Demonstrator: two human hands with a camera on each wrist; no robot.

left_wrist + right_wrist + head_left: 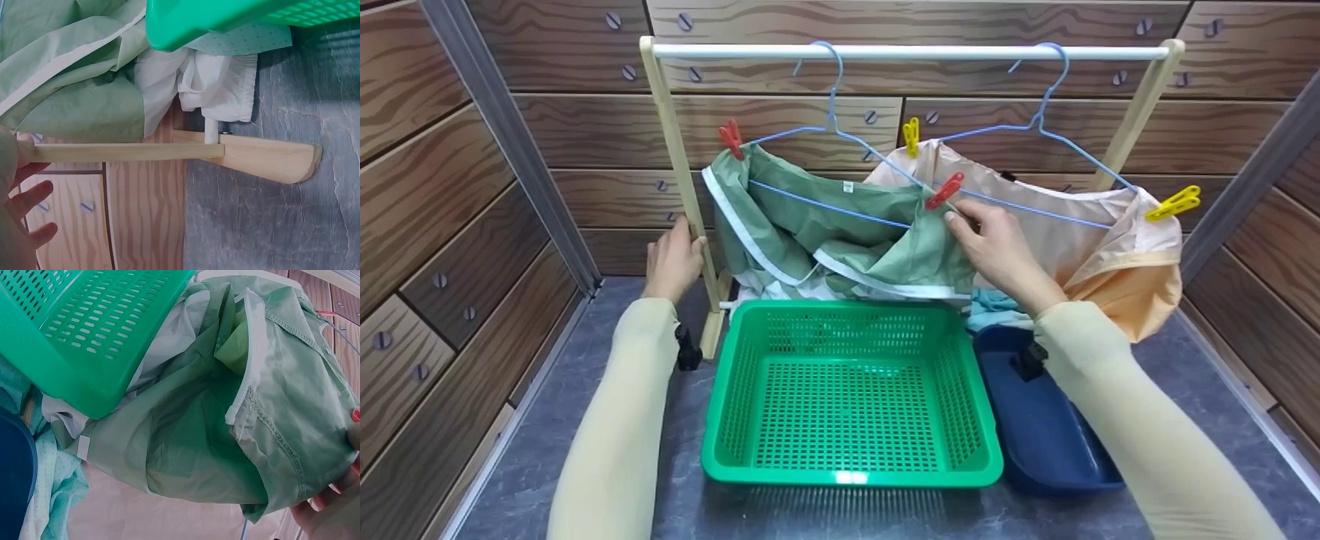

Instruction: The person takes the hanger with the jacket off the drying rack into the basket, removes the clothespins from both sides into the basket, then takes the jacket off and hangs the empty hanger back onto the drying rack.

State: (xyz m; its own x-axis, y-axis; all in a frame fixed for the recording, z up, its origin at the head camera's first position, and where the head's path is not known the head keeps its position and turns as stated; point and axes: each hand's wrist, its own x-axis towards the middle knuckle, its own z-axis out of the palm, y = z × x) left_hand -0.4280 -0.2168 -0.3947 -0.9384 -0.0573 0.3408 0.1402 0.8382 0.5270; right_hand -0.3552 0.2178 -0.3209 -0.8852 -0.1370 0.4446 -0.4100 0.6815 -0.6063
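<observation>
My left hand (pixel 671 259) grips the left wooden post (pixel 681 157) of a small clothes rack, thumb in front and fingers around behind. Green shorts (pixel 941 259) with white trim hang from a blue wire hanger (pixel 834 120), held by a red clothespin (pixel 945 191) at the right corner and another red clothespin (pixel 731 139) at the left. My right hand (pixel 997 244) pinches the shorts' right waist corner just below the clothespin, its fingers partly behind the cloth. In the right wrist view, that hand (pixel 334 512) shows only at the right edge.
A green plastic basket (pixel 851 478) stands before the rack, with a dark blue tub (pixel 1057 435) to its right. A pale pink and orange garment (pixel 1147 240) hangs with yellow clothespins (pixel 1174 203). Teal cloth (pixel 994 309) and white cloth (pixel 239 84) lie low behind the basket.
</observation>
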